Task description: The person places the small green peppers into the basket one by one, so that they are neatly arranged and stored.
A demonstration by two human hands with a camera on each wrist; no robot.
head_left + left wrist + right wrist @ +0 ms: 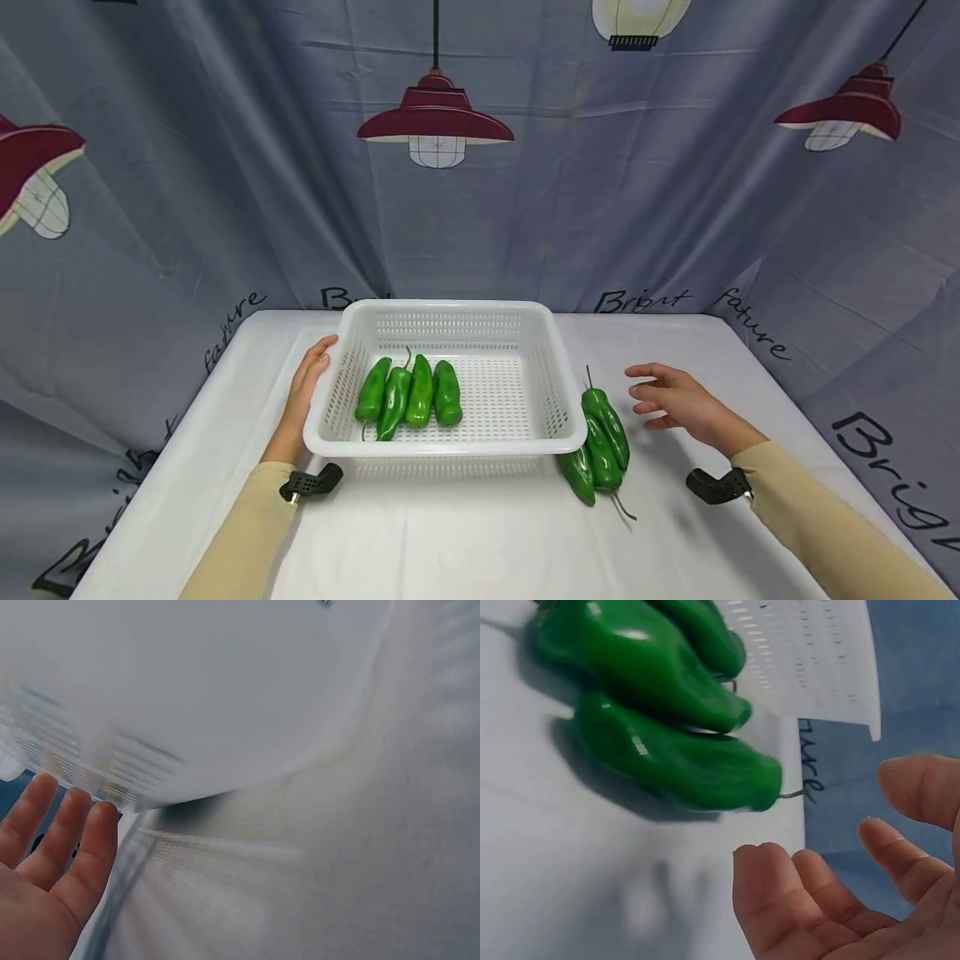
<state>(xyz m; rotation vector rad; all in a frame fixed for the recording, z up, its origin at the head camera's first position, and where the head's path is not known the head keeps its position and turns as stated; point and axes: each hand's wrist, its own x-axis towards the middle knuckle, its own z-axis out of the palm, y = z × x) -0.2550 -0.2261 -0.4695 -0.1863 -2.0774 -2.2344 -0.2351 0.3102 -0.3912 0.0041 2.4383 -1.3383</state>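
Observation:
A white plastic basket with slotted walls stands on the white-covered table. Several green peppers lie side by side in its left half. My left hand rests along the basket's left side, fingers extended; in the left wrist view the fingers lie near the slotted outer wall. Three more green peppers lie close together outside the basket's right front corner, one partly hidden by the rim. To the right of them is my right hand, fingers loosely spread, holding nothing and apart from the nearest pepper.
A white cloth covers the table. Behind it and at both sides hangs a blue-grey curtain printed with red lamps and lettering. A black band with a device is on the left wrist, another on the right.

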